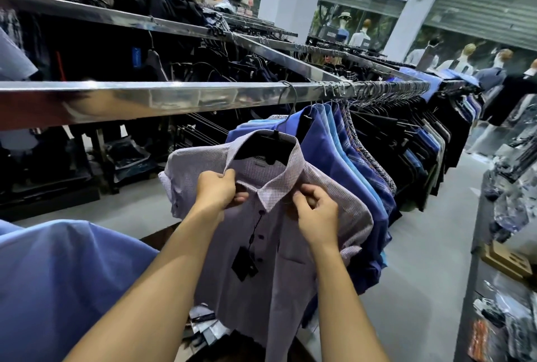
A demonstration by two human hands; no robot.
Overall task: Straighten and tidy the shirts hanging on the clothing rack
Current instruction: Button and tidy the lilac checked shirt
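Observation:
A pale lilac checked shirt (pixel 293 268) hangs on a black hanger (pixel 266 145) from the chrome rail (pixel 174 98), turned to face me. My left hand (pixel 218 189) pinches the left collar point and placket near the top button. My right hand (pixel 315 212) pinches the cloth just under the right collar point. A black price tag (pixel 244 263) dangles from the button line. Behind it hang several blue shirts (pixel 328 158), packed close along the rail.
A blue shirt (pixel 58 280) fills the lower left foreground. More dark shirts crowd the rail toward the far right. A second rack (pixel 130 20) runs behind. A shelf with packaged goods (pixel 505 274) stands on the right, with an aisle of grey floor between.

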